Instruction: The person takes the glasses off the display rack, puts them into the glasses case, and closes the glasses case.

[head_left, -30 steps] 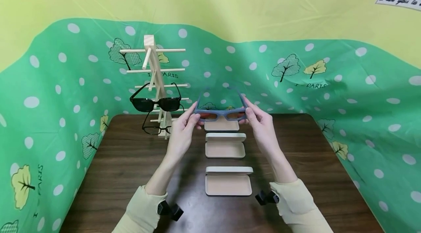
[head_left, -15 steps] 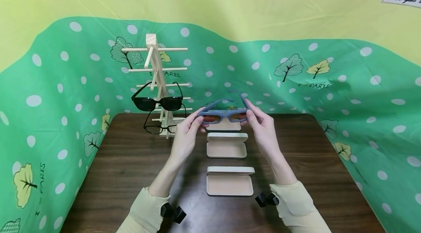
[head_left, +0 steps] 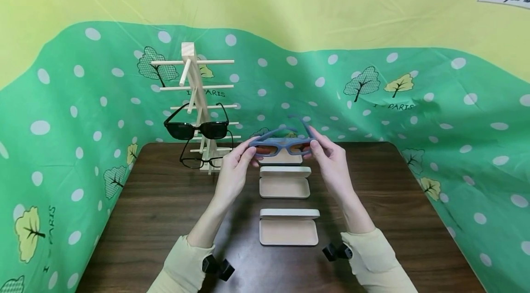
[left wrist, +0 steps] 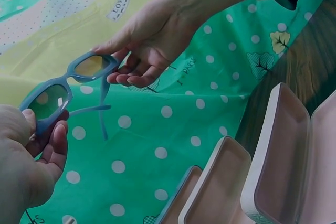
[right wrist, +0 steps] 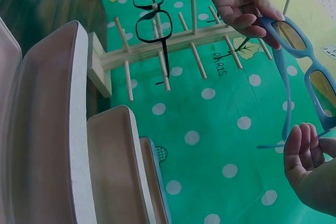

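Blue-framed sunglasses (head_left: pixel 283 141) with amber lenses are held up above the far end of the table, level, lenses facing me. My left hand (head_left: pixel 234 167) pinches the left end of the frame between thumb and fingers. At the other end, my right hand (head_left: pixel 333 165) grips the frame near its hinge. The left temple (left wrist: pixel 91 110) slants inward behind the lenses, while the right one points back. Both hands also show in the left wrist view, where the right hand (left wrist: pixel 152 40) is at the top.
Three open cases, the near one (head_left: pixel 288 232), middle one (head_left: pixel 285 187) and far one (head_left: pixel 280 158), stand in a line on the wooden table (head_left: pixel 393 238). A wooden rack (head_left: pixel 200 95) at left bears black sunglasses (head_left: pixel 215 130) and black-framed glasses (right wrist: pixel 154 26). A polka-dot cloth hangs behind.
The left temple of the blue sunglasses has swung inward from pointing back. My left hand has shifted slightly right; the right hand has stayed nearly in place.
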`<state>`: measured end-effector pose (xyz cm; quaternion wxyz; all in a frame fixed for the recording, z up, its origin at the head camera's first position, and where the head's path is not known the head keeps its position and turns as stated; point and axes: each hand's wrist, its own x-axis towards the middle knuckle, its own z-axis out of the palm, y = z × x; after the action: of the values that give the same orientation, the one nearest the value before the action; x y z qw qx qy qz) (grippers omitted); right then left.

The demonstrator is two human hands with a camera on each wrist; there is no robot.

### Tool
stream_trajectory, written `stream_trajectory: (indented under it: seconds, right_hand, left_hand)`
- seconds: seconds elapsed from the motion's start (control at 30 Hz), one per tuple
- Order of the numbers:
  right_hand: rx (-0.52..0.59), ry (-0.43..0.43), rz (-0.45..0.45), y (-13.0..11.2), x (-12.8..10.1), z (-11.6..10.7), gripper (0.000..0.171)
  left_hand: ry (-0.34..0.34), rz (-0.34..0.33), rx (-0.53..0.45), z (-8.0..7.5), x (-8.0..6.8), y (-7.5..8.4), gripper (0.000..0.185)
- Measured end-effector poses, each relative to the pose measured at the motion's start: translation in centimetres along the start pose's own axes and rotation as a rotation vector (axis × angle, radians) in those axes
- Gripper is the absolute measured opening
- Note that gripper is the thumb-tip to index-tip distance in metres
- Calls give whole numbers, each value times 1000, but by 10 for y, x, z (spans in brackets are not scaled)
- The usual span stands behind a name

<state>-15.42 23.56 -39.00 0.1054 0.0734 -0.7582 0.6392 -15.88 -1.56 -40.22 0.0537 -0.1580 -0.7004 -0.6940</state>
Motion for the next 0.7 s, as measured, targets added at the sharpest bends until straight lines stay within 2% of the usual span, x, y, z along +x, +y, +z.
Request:
stream_trajectory:
  seconds: [0.17,0.37,0.7]
  right_hand:
    - [14,9,-13,2,0,0,43]
    - [26,15,-16,3,-1,2,43]
    - [-41,39,-8,8,-2,2,39]
  left_hand:
    - [1,-15,-2,-1,-1,1,34]
    - [19,5,14,-1,0,-3,31]
    - [25,-14,-11,-2,-1,-7,30]
